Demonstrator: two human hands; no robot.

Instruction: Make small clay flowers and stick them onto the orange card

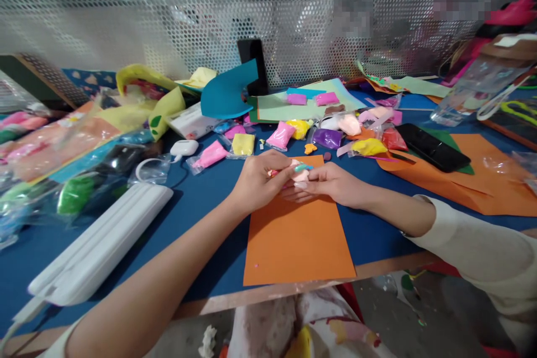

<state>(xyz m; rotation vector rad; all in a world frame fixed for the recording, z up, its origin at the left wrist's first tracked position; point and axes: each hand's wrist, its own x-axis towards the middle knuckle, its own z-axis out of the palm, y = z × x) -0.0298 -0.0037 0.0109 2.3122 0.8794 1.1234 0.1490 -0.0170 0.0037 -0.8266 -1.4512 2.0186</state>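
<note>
Over the far part of an orange paper sheet (297, 240), my left hand (260, 179) and my right hand (335, 183) meet with fingers closed round a small modelling clay piece (300, 172). It looks pale pink, with teal and some red on it; the fingers cover much of its shape. Just beyond my hands lie a small orange clay bit (310, 148) and a pink clay packet (281, 135). A tiny pink crumb (256, 265) rests near the sheet's front left corner.
A long white device (104, 240) with a cable lies left. Clay packets, among them a yellow one (242, 144) and a purple one (327, 138), spread across the back. Rightward are a black phone (434, 147) and a clear bottle (474, 81). Perforated metal (201, 17) rises behind.
</note>
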